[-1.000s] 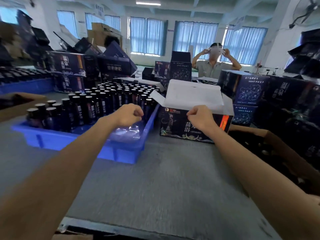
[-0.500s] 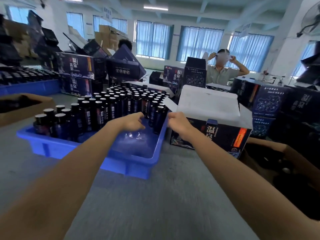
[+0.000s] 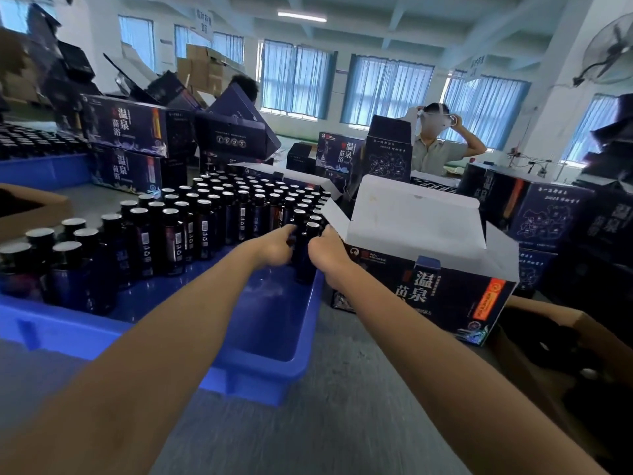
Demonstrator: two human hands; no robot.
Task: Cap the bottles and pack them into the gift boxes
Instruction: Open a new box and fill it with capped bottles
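Grey table [image 3: 342, 426], workroom with blue curtains [image 3: 387, 94]: my left hand [image 3: 274, 248] and right hand [image 3: 325, 257] both grasp a dark bottle [image 3: 304, 265] in the blue crate [image 3: 260, 382] beside an open gift box [image 3: 442, 303].

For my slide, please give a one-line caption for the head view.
Left hand and right hand flank a bottle in the blue crate, beside the open box.

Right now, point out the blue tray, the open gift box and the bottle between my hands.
blue tray [image 3: 260, 382]: head view, near front wall.
gift box [image 3: 445, 303]: head view, dark front face.
bottle [image 3: 304, 260]: head view, dark body below cap.
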